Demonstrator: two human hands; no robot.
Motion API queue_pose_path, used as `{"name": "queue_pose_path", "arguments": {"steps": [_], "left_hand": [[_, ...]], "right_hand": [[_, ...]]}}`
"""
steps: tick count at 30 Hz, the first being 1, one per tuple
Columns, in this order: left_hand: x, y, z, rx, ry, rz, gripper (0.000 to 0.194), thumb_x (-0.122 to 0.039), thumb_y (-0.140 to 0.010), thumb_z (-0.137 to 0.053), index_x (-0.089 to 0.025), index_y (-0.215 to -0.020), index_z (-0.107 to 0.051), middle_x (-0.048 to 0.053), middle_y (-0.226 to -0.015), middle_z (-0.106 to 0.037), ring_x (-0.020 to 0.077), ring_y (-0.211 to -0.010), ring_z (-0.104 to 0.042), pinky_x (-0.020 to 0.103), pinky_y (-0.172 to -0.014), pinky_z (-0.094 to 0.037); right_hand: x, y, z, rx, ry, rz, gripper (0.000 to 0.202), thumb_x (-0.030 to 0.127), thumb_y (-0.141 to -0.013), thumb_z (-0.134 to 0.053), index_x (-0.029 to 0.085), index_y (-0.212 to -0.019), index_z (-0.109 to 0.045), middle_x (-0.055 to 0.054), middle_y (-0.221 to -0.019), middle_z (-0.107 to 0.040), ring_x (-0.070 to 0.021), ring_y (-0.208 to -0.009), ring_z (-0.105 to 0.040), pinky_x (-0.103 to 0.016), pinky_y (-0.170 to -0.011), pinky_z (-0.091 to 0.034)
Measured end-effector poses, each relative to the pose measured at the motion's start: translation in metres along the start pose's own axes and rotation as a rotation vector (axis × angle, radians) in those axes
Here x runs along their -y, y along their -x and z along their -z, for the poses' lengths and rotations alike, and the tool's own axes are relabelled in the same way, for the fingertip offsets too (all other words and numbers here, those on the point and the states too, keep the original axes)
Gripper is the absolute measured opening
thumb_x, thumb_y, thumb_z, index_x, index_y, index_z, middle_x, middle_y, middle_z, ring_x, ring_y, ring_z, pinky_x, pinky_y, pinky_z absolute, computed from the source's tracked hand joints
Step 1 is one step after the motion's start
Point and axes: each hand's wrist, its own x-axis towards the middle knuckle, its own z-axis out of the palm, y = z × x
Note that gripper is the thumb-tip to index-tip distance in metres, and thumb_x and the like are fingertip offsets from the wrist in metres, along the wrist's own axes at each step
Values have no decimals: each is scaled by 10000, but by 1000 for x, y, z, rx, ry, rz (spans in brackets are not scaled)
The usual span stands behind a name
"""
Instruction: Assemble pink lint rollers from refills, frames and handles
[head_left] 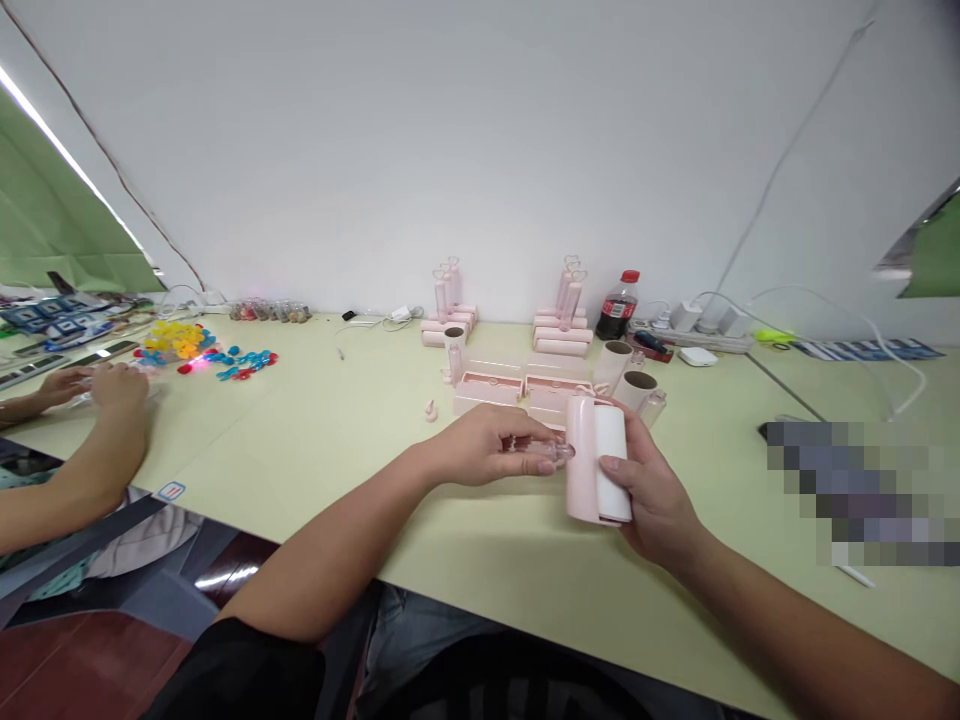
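Observation:
My right hand [660, 490] is wrapped round a lint roller [582, 460], a pale pink curved cover with a white roll [613, 462] inside, its thumb pressing on the roll. From the left, my left hand [491, 445] grips a clear pinkish handle [551, 451]. The handle's tip meets the side of the pink cover; whether it is seated in it I cannot tell. Behind my hands lie open pink covers [491, 386], partly hidden by them. Cardboard-cored rolls [639, 390] stand just beyond my right hand. A small pink part [430, 410] lies to the left.
Lint rollers with upright handles [442, 295] stand in two groups by the wall, near a cola bottle [618, 308] and a power strip [690, 338]. At left, another person's hands [112, 385] work beside colourful plastic pieces [180, 342]. A blurred-out object [847, 490] lies at right.

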Motion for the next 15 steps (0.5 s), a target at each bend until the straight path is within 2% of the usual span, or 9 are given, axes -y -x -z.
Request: {"name": "queue_pose_path", "arguments": {"steps": [4,11,15], "left_hand": [[4,1,3,5,-114,-24,371,-454,-859,-633,-228,-1144,-706,72,-939,-721,155,-777,-630,261,-716,-465],[6,1,3,56,-255,-62,384,-453,-892,-593,-195,-1157,-698,79,-906,-718,166,-782,-638,257,-716,-450],[3,0,4,95,-302,-41,375,-462,-906,-568,-202,-1144,-697,72,-890,-712,166,-776,-632,252,-703,-436]], "right_hand": [[-4,-1,2,1,108,31,658,465,-783,-600,337,-1374,-340,-69,-1296,-529,-261,-961,-603,-351,-689,-533],[-6,1,2,15,156,10,730,426,-777,-635,321,-1402,-272,-45,-985,-594,-193,-671,-558,-318,-563,-505],[-9,1,1,6,194,48,713,372,-777,-640,311,-1391,-282,-41,-970,-580,-194,-698,-558,-334,-605,-513]]}}
